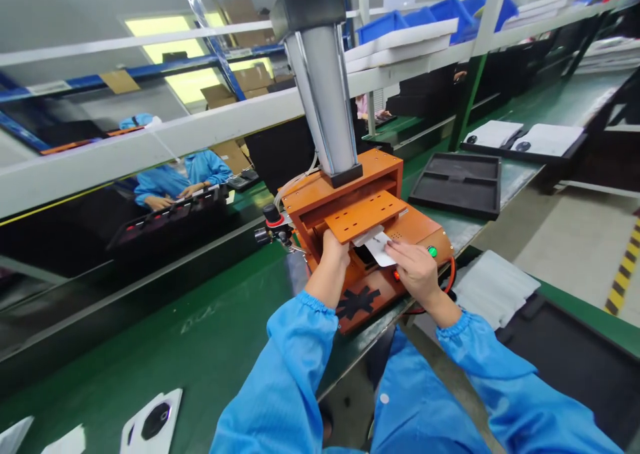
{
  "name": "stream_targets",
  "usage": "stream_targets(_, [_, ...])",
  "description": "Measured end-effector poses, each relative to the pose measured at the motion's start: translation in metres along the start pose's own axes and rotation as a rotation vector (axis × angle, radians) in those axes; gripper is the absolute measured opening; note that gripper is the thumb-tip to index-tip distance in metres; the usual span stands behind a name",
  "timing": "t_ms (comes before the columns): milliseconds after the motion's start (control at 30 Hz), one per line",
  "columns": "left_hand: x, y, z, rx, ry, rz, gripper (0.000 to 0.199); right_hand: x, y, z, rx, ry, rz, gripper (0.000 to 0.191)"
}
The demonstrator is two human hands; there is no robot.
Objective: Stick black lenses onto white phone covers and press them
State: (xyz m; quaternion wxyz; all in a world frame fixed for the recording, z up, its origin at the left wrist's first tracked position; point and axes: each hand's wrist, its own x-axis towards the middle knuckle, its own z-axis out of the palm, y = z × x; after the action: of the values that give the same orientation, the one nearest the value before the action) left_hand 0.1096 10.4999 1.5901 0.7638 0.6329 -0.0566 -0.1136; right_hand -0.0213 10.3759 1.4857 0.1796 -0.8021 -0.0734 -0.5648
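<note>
Grip of the right hand (417, 269) is pinched on the edge of a flat white rounded-corner panel (379, 248), lying just left of it, visible long axis slanting away toward the orange metal plate (365, 215). Right hand nearer; left hand (336, 251): fingers hidden, can't tell.

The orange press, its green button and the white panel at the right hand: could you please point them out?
Orange press (367, 215): head view, on its flat middle plate.
Green button (432, 251): head view, on its cap.
White panel (379, 249): head view, on its exposed face.
</note>
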Motion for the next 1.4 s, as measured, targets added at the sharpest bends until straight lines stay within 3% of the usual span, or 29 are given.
stream_targets(100, [-0.031, 0.005, -0.019, 0.078, -0.008, -0.026, 0.017, 0.008, 0.005, 0.006, 0.016, -0.029, -0.01, 0.036])
stream_targets(200, [-0.09, -0.002, -0.056, 0.181, -0.075, -0.06, 0.019, 0.016, 0.011, 0.012, 0.006, -0.105, -0.012, 0.033])
stream_targets(300, [-0.156, -0.024, -0.101, 0.365, -0.144, -0.121, 0.028, 0.025, 0.018, 0.02, 0.005, -0.245, -0.078, 0.032])
stream_targets(367, [-0.193, -0.043, -0.127, 0.568, -0.215, -0.064, 0.031, 0.031, 0.021, 0.026, 0.014, -0.333, -0.11, 0.032])
stream_targets(500, [-0.236, -0.074, -0.157, 0.822, -0.32, 0.062, 0.035, 0.041, 0.021, 0.033, 0.0, -0.475, -0.095, 0.034])
stream_targets(633, [-0.249, -0.091, -0.169, 0.799, -0.302, 0.128, 0.034, 0.053, 0.017, 0.031, -0.065, -0.604, -0.132, 0.037])
stream_targets(800, [-0.254, -0.098, -0.177, 0.758, -0.328, 0.132, 0.038, 0.066, 0.02, 0.028, -0.118, -0.615, -0.167, 0.039])
stream_targets(1167, [-0.251, -0.102, -0.177, 0.756, -0.347, 0.195, 0.038, 0.066, 0.035, 0.033, -0.001, -0.756, 0.055, 0.034])
stream_targets(1400, [-0.254, -0.107, -0.178, 0.769, -0.355, 0.16, 0.038, 0.077, 0.032, 0.029, -0.094, -0.848, -0.073, 0.048])
